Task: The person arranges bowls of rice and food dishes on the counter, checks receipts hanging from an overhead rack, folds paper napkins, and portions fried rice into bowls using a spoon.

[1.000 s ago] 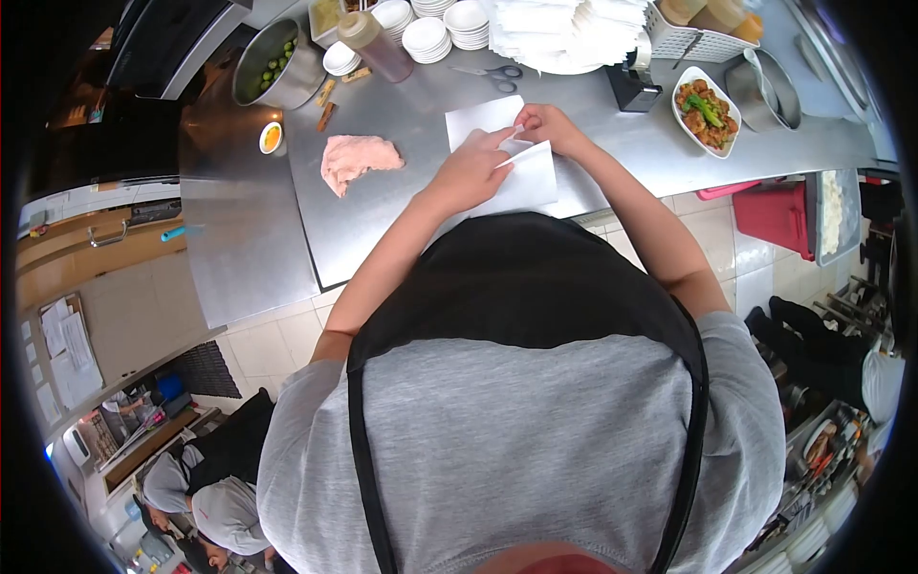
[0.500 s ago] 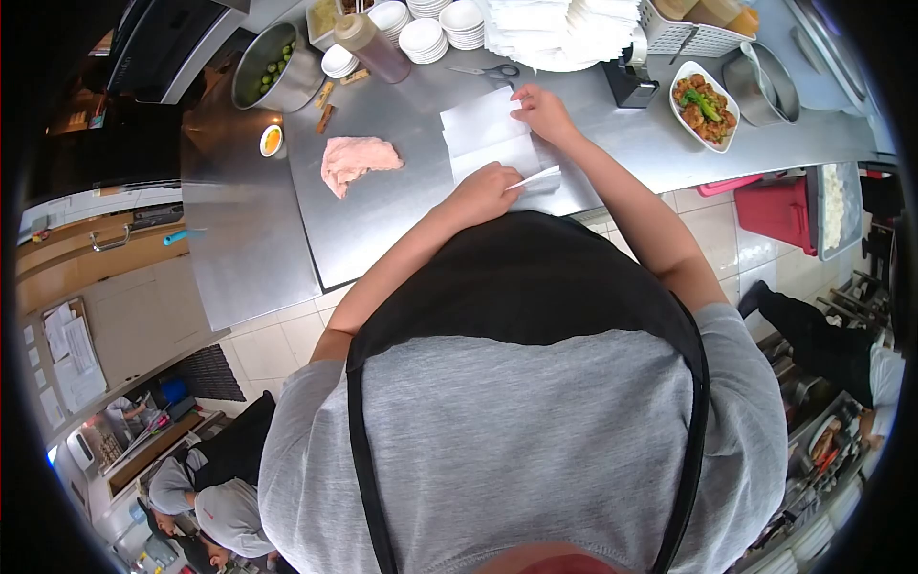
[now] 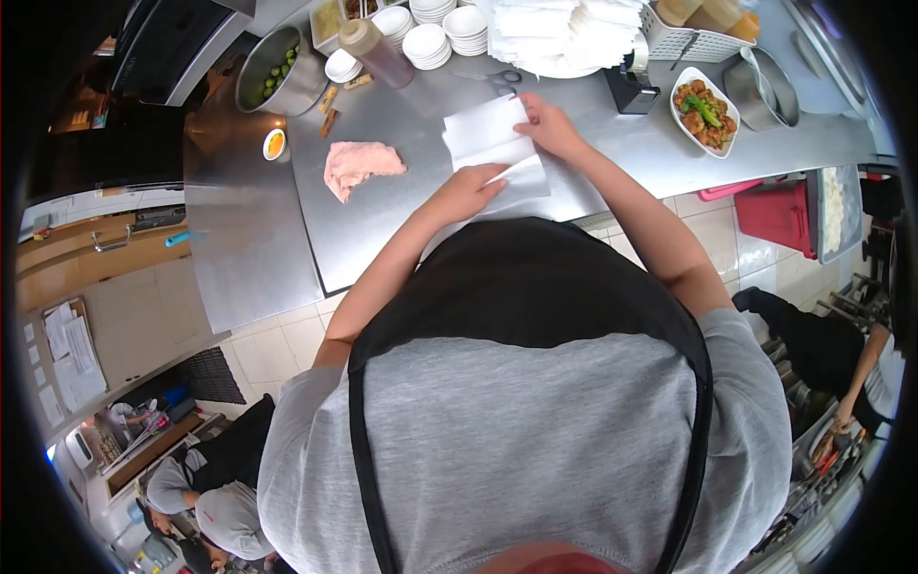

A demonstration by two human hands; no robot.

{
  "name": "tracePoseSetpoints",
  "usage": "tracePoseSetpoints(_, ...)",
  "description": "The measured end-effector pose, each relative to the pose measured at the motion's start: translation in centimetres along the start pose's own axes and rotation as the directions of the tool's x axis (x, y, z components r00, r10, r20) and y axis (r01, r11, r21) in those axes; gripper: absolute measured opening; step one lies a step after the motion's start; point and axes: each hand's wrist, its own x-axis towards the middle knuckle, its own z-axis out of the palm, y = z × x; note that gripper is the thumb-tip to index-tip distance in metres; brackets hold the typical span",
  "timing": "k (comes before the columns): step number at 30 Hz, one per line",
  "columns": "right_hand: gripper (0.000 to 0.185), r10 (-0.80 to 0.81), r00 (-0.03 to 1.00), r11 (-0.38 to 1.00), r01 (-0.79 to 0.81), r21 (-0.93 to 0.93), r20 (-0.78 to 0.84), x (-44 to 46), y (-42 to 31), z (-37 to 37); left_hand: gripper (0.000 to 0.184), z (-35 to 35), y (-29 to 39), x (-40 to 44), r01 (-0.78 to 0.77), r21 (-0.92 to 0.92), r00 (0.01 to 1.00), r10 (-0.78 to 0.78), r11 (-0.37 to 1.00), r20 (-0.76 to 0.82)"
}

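Note:
A white paper sheet [image 3: 488, 132] with creases lies on the steel counter in front of me. My left hand [image 3: 470, 192] is on its near left part, its fingers closed at a raised paper fold. At the sheet's far right edge, my right hand [image 3: 548, 124] pinches the paper between thumb and fingers. To the left of the sheet lies a crumpled pink cloth [image 3: 361, 166], touched by neither hand. Scissors [image 3: 499, 79] rest just beyond the paper.
Along the back stand a pot of green fruits [image 3: 279, 72], a squeeze bottle [image 3: 375, 53], small white dishes [image 3: 426, 45] and a napkin stack [image 3: 564, 33]. A black dispenser [image 3: 633, 88] and a bowl of food [image 3: 705, 113] are at right. Co-workers are behind.
My left hand has drawn back toward the near part of the paper, and my right hand has moved to its far right edge. The sheet lies more unfolded between them.

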Motion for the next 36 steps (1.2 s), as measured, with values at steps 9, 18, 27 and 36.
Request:
tracePoseSetpoints(9, 0.062, 0.153, 0.987, 0.979, -0.158, -0.129, -0.048, 0.8, -2.7, -0.8, 0.033, -8.2, 0.3, 0.4, 0.166, -0.326, 0.864, -0.297, 0.931, -0.407)
tracePoseSetpoints(18, 0.061, 0.114, 0.991, 0.985, -0.121, -0.126, -0.064, 1.1, -2.6, -0.3, 0.045, -0.6, -3.2, 6.0, 0.065, 0.694, 0.737, 0.434, 0.717, -0.518)
tracePoseSetpoints(27, 0.064, 0.099, 0.995, 0.992, -0.101, -0.071, -0.027, 0.2, -2.8, -0.5, 0.039, 0.5, -7.8, 6.1, -0.043, 0.281, 0.795, 0.203, 0.959, -0.571)
tracePoseSetpoints(36, 0.059, 0.133, 0.991, 0.981, -0.136, -0.136, -0.029, 0.7, -3.3, -0.4, 0.042, -4.2, -3.2, 5.1, -0.036, 0.187, 0.683, 0.161, 0.982, -0.712)
